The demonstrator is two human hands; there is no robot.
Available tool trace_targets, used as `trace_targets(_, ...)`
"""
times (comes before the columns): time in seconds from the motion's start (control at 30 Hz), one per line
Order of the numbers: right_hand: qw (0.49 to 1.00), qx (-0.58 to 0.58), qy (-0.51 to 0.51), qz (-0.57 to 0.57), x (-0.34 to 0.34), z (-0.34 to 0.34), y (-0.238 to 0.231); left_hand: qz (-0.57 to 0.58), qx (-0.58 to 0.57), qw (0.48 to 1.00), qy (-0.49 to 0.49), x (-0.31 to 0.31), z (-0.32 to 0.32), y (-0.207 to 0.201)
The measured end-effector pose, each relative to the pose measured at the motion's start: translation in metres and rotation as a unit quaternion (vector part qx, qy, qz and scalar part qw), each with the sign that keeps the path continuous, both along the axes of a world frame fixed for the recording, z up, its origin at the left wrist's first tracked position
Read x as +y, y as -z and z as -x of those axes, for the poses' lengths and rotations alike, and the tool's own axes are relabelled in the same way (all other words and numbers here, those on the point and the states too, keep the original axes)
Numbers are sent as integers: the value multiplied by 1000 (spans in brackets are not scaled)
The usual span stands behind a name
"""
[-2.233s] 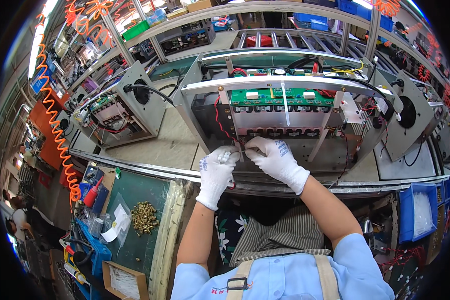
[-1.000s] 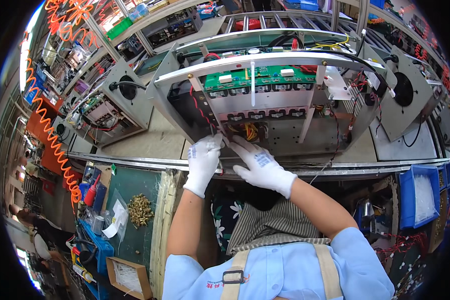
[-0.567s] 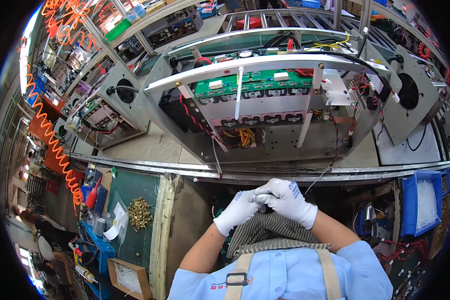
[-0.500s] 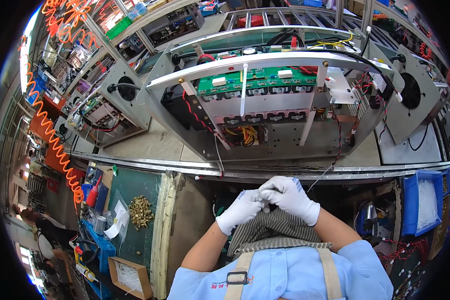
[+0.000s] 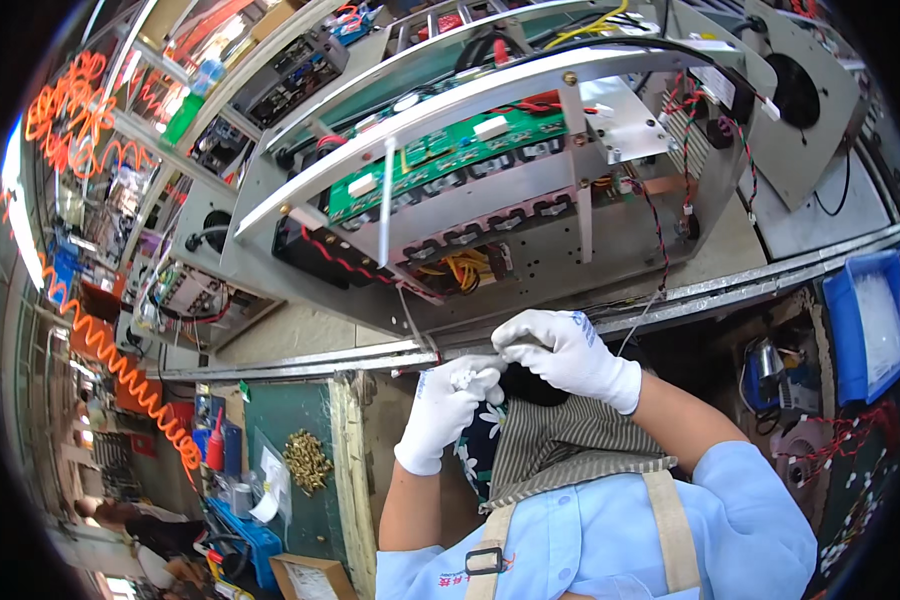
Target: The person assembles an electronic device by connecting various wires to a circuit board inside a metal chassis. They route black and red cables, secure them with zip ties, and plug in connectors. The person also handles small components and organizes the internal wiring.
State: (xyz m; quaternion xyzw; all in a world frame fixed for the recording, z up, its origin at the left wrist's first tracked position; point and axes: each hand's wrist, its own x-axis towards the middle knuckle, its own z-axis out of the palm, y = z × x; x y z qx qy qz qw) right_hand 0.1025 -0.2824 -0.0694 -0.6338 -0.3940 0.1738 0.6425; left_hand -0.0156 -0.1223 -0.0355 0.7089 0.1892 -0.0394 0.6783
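An electronics assembly workshop: open metal chassis (image 5: 530, 190) with circuit boards (image 5: 440, 160), coiled air hose (image 5: 120, 370), parts bins (image 5: 865, 325).

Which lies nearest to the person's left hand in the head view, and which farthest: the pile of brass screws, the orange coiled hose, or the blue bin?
From the left hand:
1. Pile of brass screws, on the green mat just to its left.
2. Orange coiled hose, farther left, by the shelving.
3. Blue bin, far right, beyond the right hand.

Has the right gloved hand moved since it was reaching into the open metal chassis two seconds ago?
Yes. The right white-gloved hand has pulled back out of the open grey metal chassis, across the metal rail, to meet the left white-gloved hand.
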Motion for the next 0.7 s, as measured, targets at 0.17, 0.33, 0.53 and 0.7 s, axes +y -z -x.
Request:
trace_targets(0.17,989,-66,129,-9,21,-44,13,-123,-87,975,-165,7,-24,-8)
trace_targets(0.33,979,-132,90,128,68,-72,18,-52,-112,982,-144,21,-55,9)
trace_targets(0.53,963,-154,30,219,64,-72,-7,202,-237,942,-125,26,-57,24)
trace_targets(0.7,988,57,-126,70,71,-79,-16,438,-297,847,-50,12,-46,40)
